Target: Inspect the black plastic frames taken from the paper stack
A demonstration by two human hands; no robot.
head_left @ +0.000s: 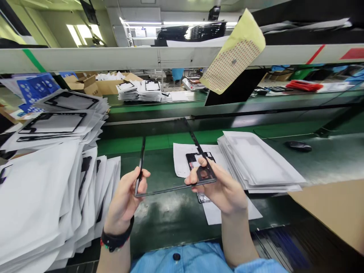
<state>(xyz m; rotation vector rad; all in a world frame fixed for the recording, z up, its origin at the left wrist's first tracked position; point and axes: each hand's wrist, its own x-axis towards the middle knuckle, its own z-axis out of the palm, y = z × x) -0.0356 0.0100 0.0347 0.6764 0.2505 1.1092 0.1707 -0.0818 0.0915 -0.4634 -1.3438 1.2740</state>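
Note:
Between my two hands I hold up a thin black rectangular frame point(167, 190) with an open middle, tilted above the dark green bench. My left hand point(126, 193) pinches its left lower corner. At the right lower corner, my right hand point(223, 185) grips it by a wider black part with a round brownish spot. Beneath and behind the right hand lies a dark phone-like housing point(203, 198), partly hidden, with white paper sheets point(182, 163) under it. To the right of it rests a stack of white sheets or sleeves point(256, 161).
Tall piles of white sleeves point(36, 182) with black frames crowd the left. A black computer mouse point(298, 146) lies at the right, above a cardboard piece point(332, 208). Across the back runs a pale rail point(113, 58), from which a yellow sticker sheet point(234, 53) hangs.

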